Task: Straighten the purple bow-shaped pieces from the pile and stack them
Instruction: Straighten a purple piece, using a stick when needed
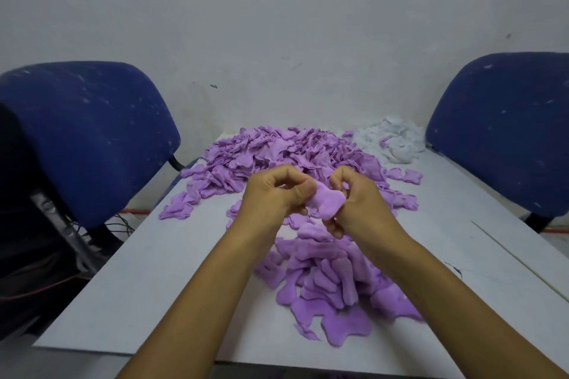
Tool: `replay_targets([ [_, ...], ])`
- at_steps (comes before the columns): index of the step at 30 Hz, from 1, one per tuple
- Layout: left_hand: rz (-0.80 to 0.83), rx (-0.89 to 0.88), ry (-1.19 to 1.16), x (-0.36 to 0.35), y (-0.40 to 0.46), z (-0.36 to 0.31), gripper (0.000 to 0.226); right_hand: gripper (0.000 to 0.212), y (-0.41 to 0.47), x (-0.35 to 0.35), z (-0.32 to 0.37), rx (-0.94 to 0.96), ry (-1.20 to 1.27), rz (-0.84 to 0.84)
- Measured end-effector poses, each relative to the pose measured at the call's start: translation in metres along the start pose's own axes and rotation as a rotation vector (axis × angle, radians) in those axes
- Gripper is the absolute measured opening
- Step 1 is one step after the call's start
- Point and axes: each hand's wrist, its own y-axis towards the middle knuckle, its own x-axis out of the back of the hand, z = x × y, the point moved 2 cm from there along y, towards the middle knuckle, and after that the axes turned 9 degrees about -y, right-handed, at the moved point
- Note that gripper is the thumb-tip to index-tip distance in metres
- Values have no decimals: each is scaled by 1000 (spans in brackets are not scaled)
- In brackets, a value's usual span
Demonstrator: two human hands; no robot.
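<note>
A purple bow-shaped piece [327, 202] is held above the table between both hands. My left hand [274, 191] pinches its left end, with the thumb on top. My right hand [357, 194] grips its right end with curled fingers. A large loose pile of purple pieces [277, 154] spreads across the far half of the table. Nearer to me, under my right forearm, lies a lower heap of flattened purple pieces [332, 280].
The white table [160, 271] is flanked by two blue chairs, one at the left [86, 132] and one at the right [505, 126]. White stuffing [394, 138] lies at the far right corner. Cables hang at the left of the table.
</note>
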Motion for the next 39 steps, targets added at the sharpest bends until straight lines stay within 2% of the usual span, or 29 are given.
replay_targets([
  [2,-65,-15,-12,2,0,0,38,35,-3,-3,0,-54,83,104],
  [4,-116,-13,-37,3,1,0,30,30,-4,-7,-2,-100,194,177],
  [8,-240,-116,89,9,2,0,11,6,-3,1,-2,-173,342,123],
  [10,-242,-134,70,8,0,1,5,25,-3,6,-2,-170,312,86],
  [12,-201,-109,27,6,0,3,7,29,-3,8,-3,-81,149,-22],
  [15,-62,-35,89,3,0,3,15,14,-3,12,-4,52,25,-204],
  [19,125,28,295,-2,-4,4,13,22,-4,22,-4,149,-61,-198],
  [23,160,249,90,-4,-7,7,19,22,-4,27,-2,179,-106,-192],
  [27,301,434,-65,-10,-10,8,22,22,-4,29,1,214,-152,-216],
  [30,378,493,-237,-15,-14,8,22,20,-3,30,1,217,-145,-227],
  [33,421,534,-493,-15,-15,4,36,16,-3,32,1,243,-115,-219],
  [36,325,594,-630,-14,-15,1,35,16,-2,30,1,264,-122,-197],
  [39,248,562,-609,-14,-16,-2,37,19,0,28,1,262,-92,-197],
])
